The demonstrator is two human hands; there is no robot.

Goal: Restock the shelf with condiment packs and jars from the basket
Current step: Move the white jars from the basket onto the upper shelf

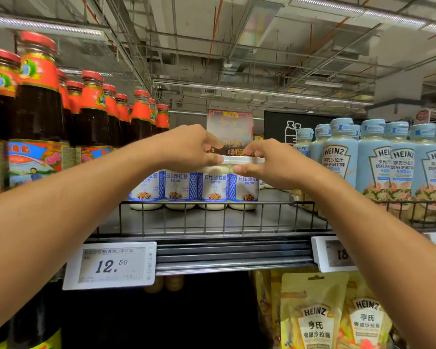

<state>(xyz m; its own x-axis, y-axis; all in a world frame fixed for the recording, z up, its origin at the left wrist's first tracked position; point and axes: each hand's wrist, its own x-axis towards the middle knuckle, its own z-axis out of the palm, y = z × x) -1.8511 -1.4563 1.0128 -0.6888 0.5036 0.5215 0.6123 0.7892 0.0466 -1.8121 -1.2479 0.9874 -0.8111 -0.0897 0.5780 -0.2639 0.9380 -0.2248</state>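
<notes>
A row of white salad-dressing jars [213, 188] with blue and white labels stands on the top wire shelf [212, 222], behind its low wire rail. My left hand [191, 147] grips the white lids of the left and middle jars from above. My right hand [259, 159] pinches the white lid [239, 160] of the rightmost jar [244, 190] in the row. Both arms reach up to the shelf from below. The basket is out of view.
Dark sauce bottles [40, 96] with red caps crowd the shelf on the left. Pale blue Heinz bottles [342, 157] stand on the right. Price tags [111, 264] hang on the shelf edge. Yellow Heinz pouches [312, 316] hang on the lower shelf at right.
</notes>
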